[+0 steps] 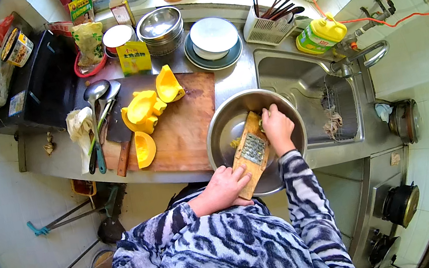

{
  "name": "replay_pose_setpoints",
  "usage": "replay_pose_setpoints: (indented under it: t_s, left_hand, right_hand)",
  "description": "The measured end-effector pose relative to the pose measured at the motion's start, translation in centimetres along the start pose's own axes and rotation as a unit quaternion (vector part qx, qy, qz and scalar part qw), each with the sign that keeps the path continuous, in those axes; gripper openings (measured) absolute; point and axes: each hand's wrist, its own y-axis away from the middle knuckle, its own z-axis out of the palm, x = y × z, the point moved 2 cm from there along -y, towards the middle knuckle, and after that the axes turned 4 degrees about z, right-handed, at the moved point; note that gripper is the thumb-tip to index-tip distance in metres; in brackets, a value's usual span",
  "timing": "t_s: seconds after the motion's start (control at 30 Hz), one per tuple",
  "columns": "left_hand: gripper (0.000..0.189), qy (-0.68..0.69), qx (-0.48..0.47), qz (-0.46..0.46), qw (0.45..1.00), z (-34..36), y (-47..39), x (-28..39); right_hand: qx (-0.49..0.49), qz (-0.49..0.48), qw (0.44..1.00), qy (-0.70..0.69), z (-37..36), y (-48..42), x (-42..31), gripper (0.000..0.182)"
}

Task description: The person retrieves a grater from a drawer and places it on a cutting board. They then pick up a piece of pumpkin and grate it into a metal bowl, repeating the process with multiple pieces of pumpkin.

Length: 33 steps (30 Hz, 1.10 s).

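Observation:
A wooden grater with a metal grating plate leans slantwise inside a large stainless steel basin. My left hand grips the grater's near end at the basin's front rim. Over the far part of the board, my right hand is closed around a small yellow-green piece, mostly hidden by the fingers; it may be pumpkin. A few yellow shreds lie in the basin beside the grater. Cut pumpkin pieces rest on a wooden cutting board to the left.
A cleaver lies on the board's left part, beside a ladle. The sink with its faucet adjoins the basin's right. Behind stand stacked bowls and plates, steel bowls and a chopstick holder.

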Motion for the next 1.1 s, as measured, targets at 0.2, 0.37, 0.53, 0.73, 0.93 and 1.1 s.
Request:
replay_pose_setpoints:
  t_s: [0.2, 0.37, 0.53, 0.73, 0.93, 1.1]
  left_hand:
    - [0.084, 0.049, -0.071, -0.02, 0.996, -0.8, -0.1, 0.0]
    - [0.101, 0.088, -0.034, -0.059, 0.994, -2.3, -0.3, 0.4]
    - [0.092, 0.389, 0.096, -0.144, 0.905, -4.2, -2.0, 0.0]
    - [0.047, 0.605, 0.144, -0.119, 0.774, -3.1, -4.0, -0.9]
    - [0.036, 0.655, 0.164, -0.201, 0.71, -2.3, -4.3, -1.2]
    - [0.033, 0.697, 0.16, -0.274, 0.643, -1.5, -4.4, -1.5]
  right_hand:
    - [-0.232, 0.173, 0.818, -0.496, -2.4, 2.9, 0.3, 0.04]
    - [-0.407, 0.3, 0.424, -0.752, -6.1, 7.6, -0.8, 0.046]
    - [-0.453, 0.309, 0.229, -0.804, -6.7, 11.1, -1.4, 0.054]
    - [-0.481, 0.336, 0.228, -0.777, -7.5, 14.3, -2.5, 0.062]
    - [-0.327, 0.194, 0.555, -0.74, -8.9, 15.2, -0.3, 0.076]
    - [-0.233, 0.027, 0.784, -0.575, -12.4, 16.1, -0.9, 0.076]
